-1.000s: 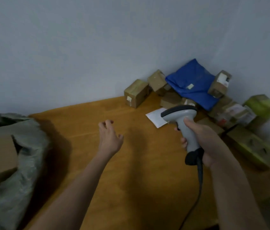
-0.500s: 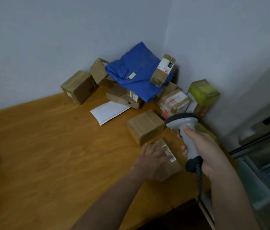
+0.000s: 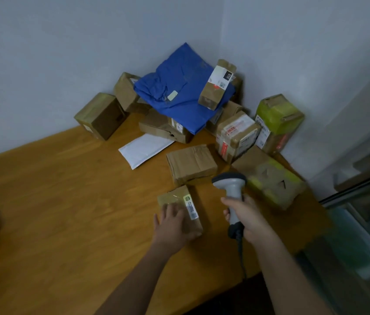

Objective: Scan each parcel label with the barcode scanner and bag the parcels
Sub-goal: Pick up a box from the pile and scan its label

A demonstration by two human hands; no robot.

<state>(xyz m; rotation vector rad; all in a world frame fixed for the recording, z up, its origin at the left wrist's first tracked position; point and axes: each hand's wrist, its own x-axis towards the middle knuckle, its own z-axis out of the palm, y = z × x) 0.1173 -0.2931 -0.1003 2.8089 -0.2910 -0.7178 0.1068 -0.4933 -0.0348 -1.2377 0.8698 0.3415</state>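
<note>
Landmark: a wooden table [image 3: 66,201] set into the corner of two pale walls.
Left hand: the left hand [image 3: 175,223] lies on a small cardboard parcel [image 3: 179,201] near the table's front edge, fingers spread over its top and thumb against its near side.
Parcel label: a white label [image 3: 192,209] with a green sticker runs along the parcel's top, just right of the fingers, uncovered.
Right hand: the right hand [image 3: 246,218] is wrapped tightly round the handle of a grey barcode scanner [image 3: 230,185], just right of the parcel; its cable hangs off the table's front edge.
Scanner head: upright, above the table between the small parcel and a flat brown box [image 3: 190,163].
Back corner of table: a heap of parcels, with a blue mailer bag [image 3: 179,92] on top, a white padded envelope [image 3: 145,148] lying flat in front, and a green-taped box [image 3: 278,121] at the right.
</note>
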